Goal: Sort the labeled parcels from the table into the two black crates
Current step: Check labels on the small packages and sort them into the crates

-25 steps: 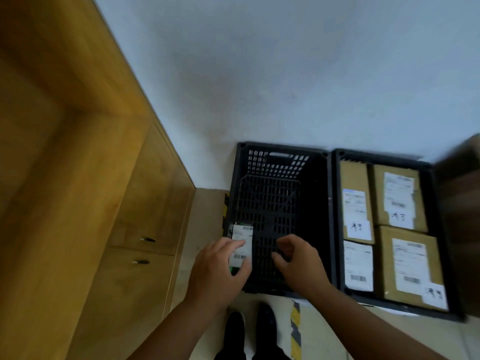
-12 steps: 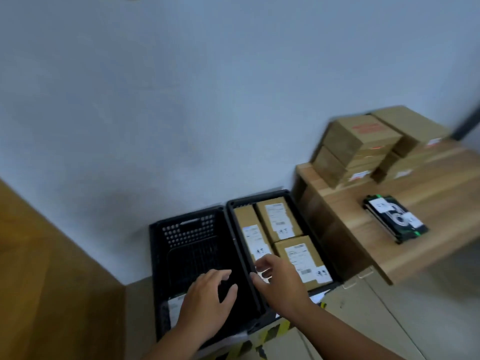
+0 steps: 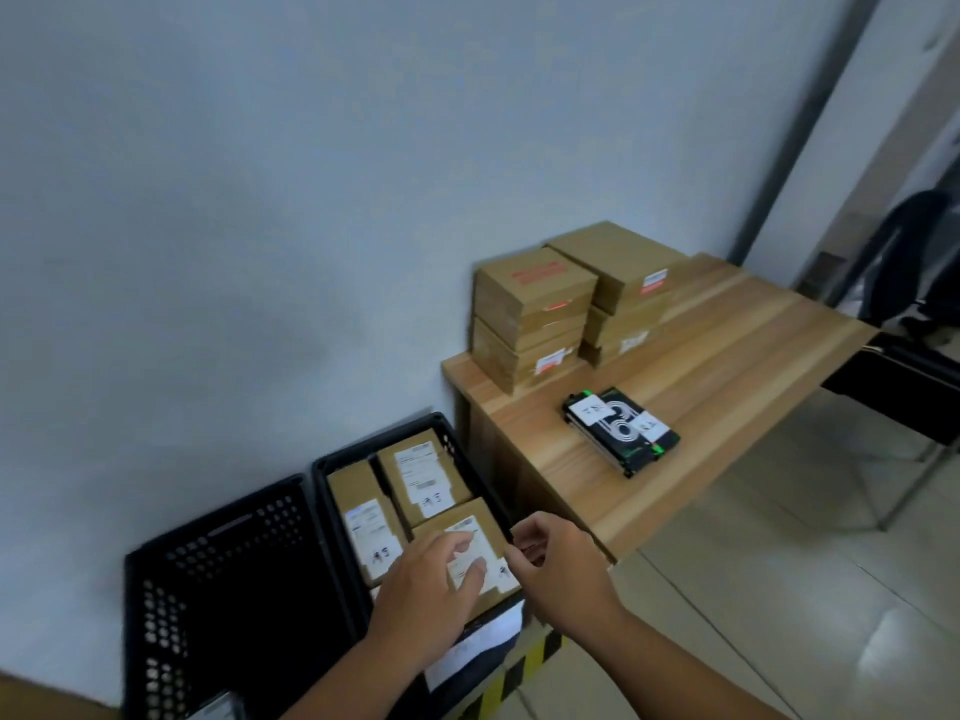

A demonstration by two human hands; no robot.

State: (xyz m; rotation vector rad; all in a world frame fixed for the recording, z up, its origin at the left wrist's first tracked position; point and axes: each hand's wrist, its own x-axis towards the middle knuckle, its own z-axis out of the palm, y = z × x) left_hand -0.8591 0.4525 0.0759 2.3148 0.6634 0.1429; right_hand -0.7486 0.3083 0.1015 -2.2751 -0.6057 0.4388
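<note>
A wooden table (image 3: 727,356) stands by the grey wall (image 3: 260,200); brown boxes (image 3: 535,304) and a black parcel (image 3: 621,431) lie on it; the left hand (image 3: 426,589) and right hand (image 3: 561,569) hang loose, empty, near the right crate (image 3: 395,429).

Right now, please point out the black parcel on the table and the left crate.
black parcel (image 3: 621,432), head view, middle of its top face.
left crate (image 3: 234,537), head view, perforated far wall.

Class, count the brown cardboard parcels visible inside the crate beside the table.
3. A long parcel along the crate's left wall, a far parcel at back right, a near parcel at front right, partly behind the left hand. More may lie hidden beneath it.
</note>
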